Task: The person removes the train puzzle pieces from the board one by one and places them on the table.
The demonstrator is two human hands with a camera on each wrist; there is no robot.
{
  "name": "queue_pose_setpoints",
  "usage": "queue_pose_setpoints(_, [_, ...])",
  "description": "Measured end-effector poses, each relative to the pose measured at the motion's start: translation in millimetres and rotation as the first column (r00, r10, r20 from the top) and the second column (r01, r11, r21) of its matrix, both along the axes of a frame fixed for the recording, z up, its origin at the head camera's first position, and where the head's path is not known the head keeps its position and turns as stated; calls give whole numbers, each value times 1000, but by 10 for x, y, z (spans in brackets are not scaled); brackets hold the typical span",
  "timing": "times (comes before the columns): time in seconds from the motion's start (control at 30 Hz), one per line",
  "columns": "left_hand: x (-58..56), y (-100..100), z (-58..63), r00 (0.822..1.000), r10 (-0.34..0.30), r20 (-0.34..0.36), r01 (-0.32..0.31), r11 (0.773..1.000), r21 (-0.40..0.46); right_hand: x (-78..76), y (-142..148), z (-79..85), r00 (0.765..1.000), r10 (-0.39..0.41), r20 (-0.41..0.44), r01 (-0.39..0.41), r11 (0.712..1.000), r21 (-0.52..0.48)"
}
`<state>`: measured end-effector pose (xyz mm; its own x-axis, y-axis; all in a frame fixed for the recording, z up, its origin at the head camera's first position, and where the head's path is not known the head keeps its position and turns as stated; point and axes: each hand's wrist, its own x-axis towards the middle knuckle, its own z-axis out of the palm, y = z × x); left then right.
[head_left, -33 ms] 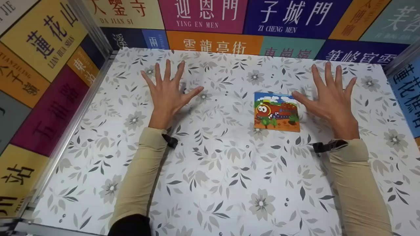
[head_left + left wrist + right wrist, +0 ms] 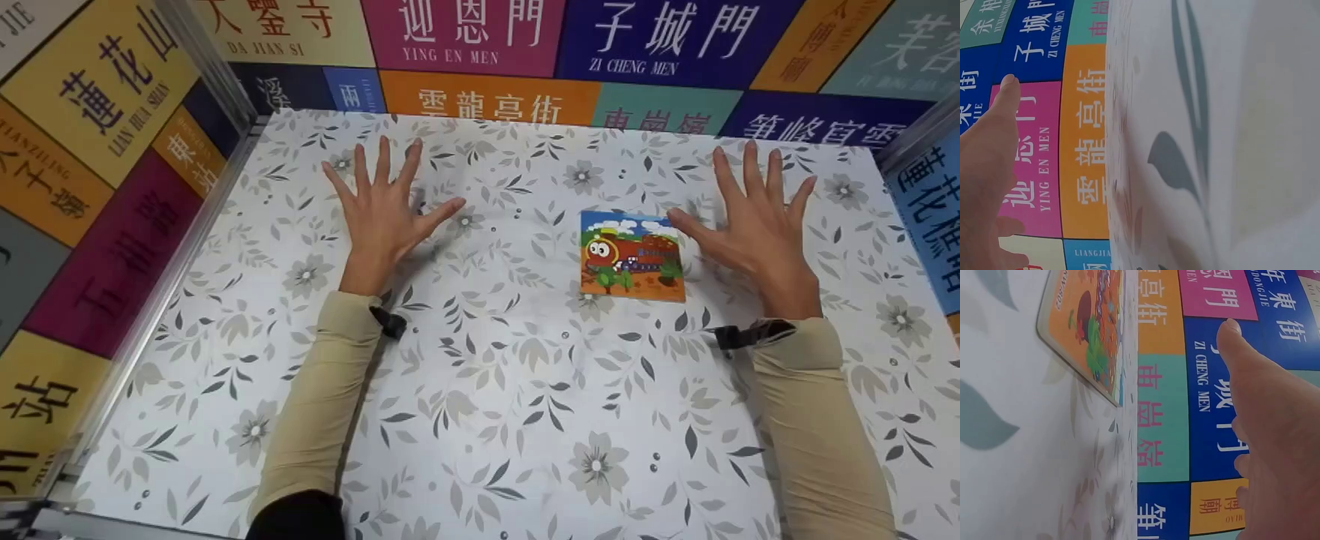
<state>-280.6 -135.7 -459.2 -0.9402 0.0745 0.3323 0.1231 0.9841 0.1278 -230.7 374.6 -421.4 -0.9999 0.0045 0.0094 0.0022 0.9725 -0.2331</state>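
Note:
A small square picture board (image 2: pixel 634 256) with a cartoon train on it lies flat on the flower-patterned table (image 2: pixel 480 405), right of the middle. My right hand (image 2: pixel 757 225) is spread just right of it, fingers straight, holding nothing. In the head view its thumb tip overlaps the board's upper right corner; the right wrist view shows the thumb raised above the tabletop, apart from the board (image 2: pixel 1086 332). Far to the left, my left hand (image 2: pixel 382 217) has its fingers spread wide and holds nothing. In the left wrist view that hand (image 2: pixel 988 163) also hovers over the table.
Panels with large Chinese characters stand along the back (image 2: pixel 472 37) and the left side (image 2: pixel 97 150). Another panel (image 2: pixel 930 217) borders the right. A metal rail (image 2: pixel 127 367) runs along the table's left edge. Dark straps sit at both cuffs.

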Motion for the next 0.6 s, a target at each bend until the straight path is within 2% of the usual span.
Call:
queue_pose_setpoints(0.2, [-3, 60, 25, 1000, -10, 8, 10, 1000, 6, 7, 27, -3, 1000, -10, -11, 10, 1000, 7])
queue_pose_setpoints(0.43, [15, 196, 51, 997, -73, 6, 73, 997, 25, 13, 49, -17, 999, -12, -38, 13, 1000, 13])
queue_pose_setpoints(0.6, [30, 270, 88, 997, -83, -1, 83, 996, 34, 34, 61, -11, 998, -5, -60, 5, 1000, 8])
